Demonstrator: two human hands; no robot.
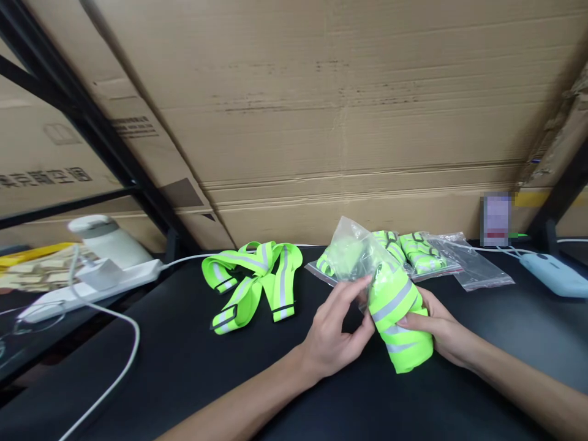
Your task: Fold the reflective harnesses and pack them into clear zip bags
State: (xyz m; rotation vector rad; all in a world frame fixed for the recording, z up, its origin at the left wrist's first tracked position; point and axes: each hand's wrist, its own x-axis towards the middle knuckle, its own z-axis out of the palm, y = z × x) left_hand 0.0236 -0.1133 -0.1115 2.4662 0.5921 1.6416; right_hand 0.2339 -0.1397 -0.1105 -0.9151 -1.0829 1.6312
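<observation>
A folded neon-yellow reflective strap (404,337) with silver stripes is gripped in my right hand (443,331), the thumb pressed on its front. Its upper end sits inside the mouth of a clear plastic bag (351,236). At the bag's edge my left hand (337,327) pinches the plastic between bent fingers and thumb. Behind them lie several bagged reflective straps (420,254) in clear zip bags. To the left, a loose reflective strap (261,278) with black buckles is spread in loops on the black table (184,380).
A flat clear bag (480,263) lies at the back right, near a light-blue device (554,274) with a cord. At left are a white power strip (114,285), a white bottle (110,239) and a white cable (135,343). Cardboard (321,122) walls the back.
</observation>
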